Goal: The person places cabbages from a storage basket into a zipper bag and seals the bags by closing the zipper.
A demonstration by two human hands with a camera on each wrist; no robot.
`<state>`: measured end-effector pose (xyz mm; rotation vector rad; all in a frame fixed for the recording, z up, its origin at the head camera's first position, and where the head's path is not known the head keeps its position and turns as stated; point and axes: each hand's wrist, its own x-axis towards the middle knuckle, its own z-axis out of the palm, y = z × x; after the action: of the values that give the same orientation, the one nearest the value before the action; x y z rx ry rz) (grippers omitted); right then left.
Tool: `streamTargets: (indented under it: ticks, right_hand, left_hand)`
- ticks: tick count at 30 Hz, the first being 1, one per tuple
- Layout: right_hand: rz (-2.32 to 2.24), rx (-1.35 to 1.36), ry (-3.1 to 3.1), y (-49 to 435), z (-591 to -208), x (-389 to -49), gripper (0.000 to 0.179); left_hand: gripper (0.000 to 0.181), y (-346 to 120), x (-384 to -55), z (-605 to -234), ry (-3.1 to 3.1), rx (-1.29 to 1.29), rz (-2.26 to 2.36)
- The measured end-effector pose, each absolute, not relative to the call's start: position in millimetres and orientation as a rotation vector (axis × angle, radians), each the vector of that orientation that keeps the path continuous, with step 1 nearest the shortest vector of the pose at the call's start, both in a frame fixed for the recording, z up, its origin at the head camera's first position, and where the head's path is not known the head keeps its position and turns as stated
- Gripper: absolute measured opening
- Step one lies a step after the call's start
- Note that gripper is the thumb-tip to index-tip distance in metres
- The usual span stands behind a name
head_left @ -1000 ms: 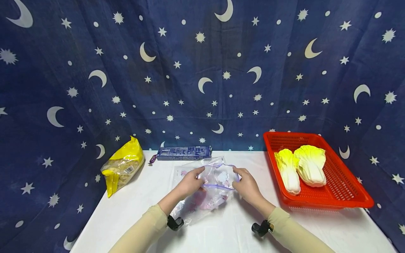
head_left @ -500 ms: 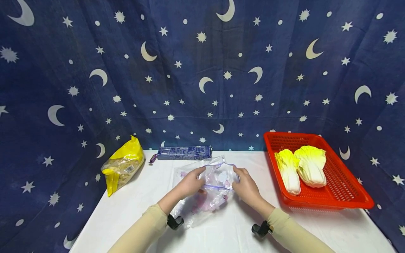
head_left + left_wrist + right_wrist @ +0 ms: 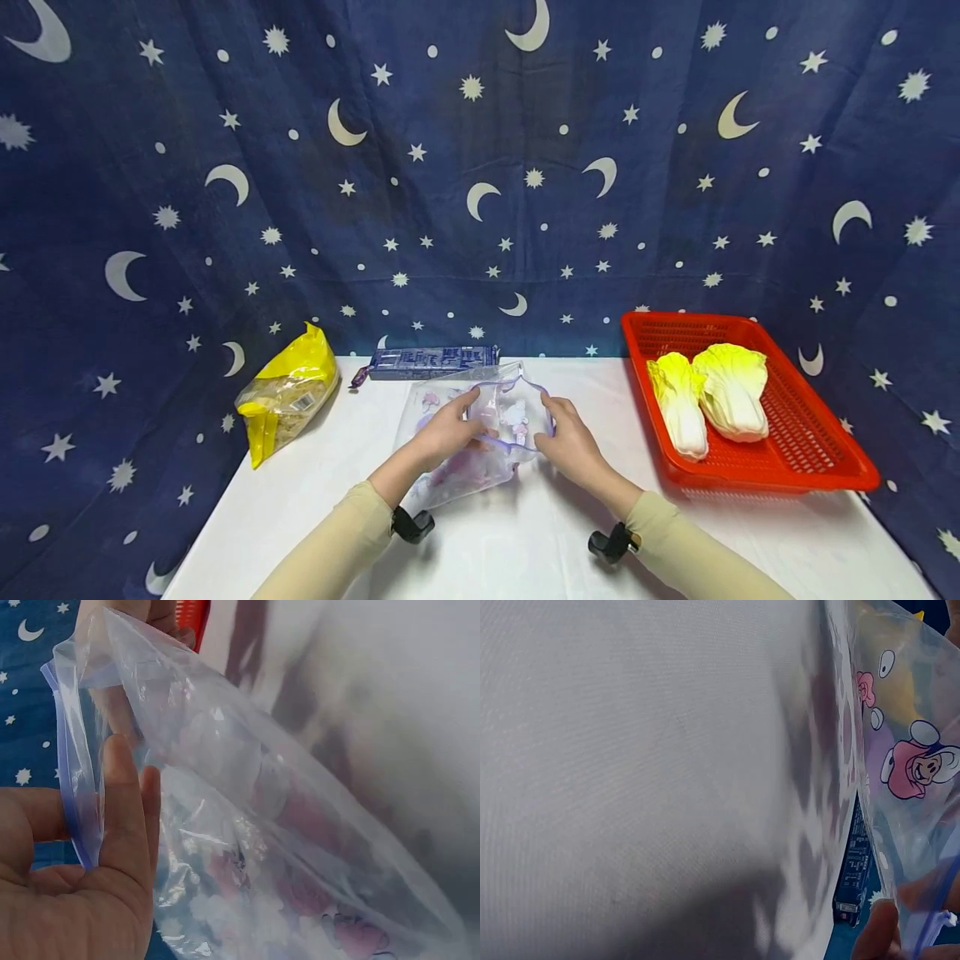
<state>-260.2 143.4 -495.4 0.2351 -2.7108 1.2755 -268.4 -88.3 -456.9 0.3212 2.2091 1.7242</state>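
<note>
A clear zip bag with purple zip edges and pink-and-white cartoon prints is held above the white table, its mouth spread apart. My left hand grips the left side of the mouth. In the left wrist view, the thumb and fingers of that left hand lie on either side of the purple zip strip. My right hand pinches the right side of the mouth. In the right wrist view, its fingertips are at the bag's edge, and the printed bag wall hangs beside them.
A red plastic basket at the right holds two Chinese cabbages. At the back lies a dark blue box with a small purple wrapped candy by it. A yellow bag stands at the left edge of the white table.
The bag's lower part has swung up and to the left, and its wall is smoother. Its mouth is a bit wider. Both hands keep their hold on the rim.
</note>
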Motion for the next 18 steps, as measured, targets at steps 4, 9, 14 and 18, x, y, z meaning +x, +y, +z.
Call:
streamTargets:
  ticks: [4, 9, 14, 18]
  right_hand:
    - [1.276, 0.23, -2.713, 141.8, -496.5, -259.8, 0.073]
    - [1.347, 0.212, -2.697, 142.5, -495.2, -259.1, 0.073]
    - [1.421, 0.224, -2.683, 144.4, -494.2, -259.8, 0.079]
    - [1.415, 0.218, -2.706, 145.4, -495.6, -260.1, 0.085]
  left_hand:
    - [0.083, -88.9, -268.8, -459.7, 2.253, 0.4, 1.702]
    - [0.089, -91.1, -269.4, -462.2, 2.211, 0.471, 1.696]
    - [0.09, -92.7, -269.3, -462.7, 2.177, 0.492, 1.694]
    - [0.088, -91.7, -269.2, -463.7, 2.264, 0.538, 1.655]
